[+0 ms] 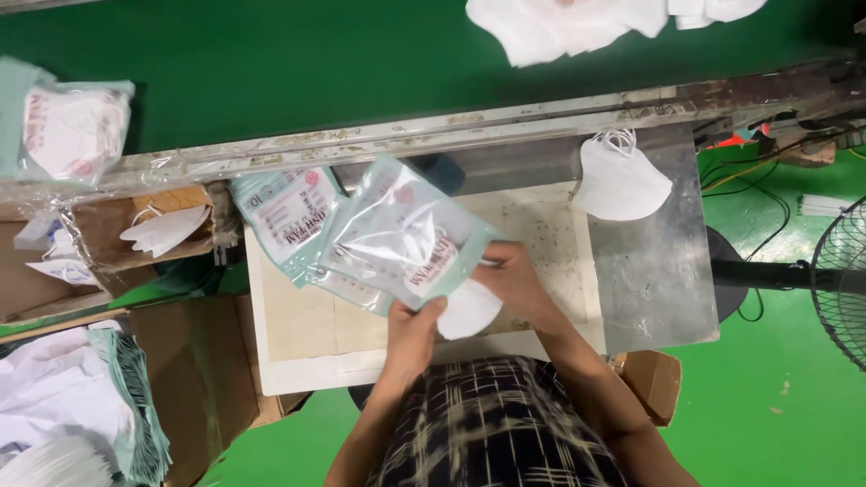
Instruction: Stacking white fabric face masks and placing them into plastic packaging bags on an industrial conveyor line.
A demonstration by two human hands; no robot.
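Head view, reading from the left: I see a sealed pouch with a white mask inside (77, 131) lying on the green conveyor belt (361, 63), near its left end. Below it, an open cardboard box (180, 361) sits beside the desk, and a loose white mask (165, 230) rests on a taped carton at the belt's metal edge. In the bottom left corner lies a stack of teal-edged pouches (135, 406) next to white fabric.

Moving to the middle, a second printed pouch (287, 216) lies flat on the pale desk (307, 334), partly under the one I am holding. My left hand (413, 332) grips the lower edge of a clear-fronted packaging pouch (401, 242), thumb on top, fingers curled beneath. The pouch is tilted, held just above the desk. My right hand (516, 280) is closed on a folded white mask (467, 311) at the pouch's open end; the mask sits partly inside, with its rounded lower part still outside.

Further right, another white mask (621, 179) with ear loops lies on the steel plate (658, 280) just below the belt's rim. At the top, a pile of white masks (577, 22) rests on the belt. A fan's wire guard (843, 280) shows at the far right edge over the green floor.
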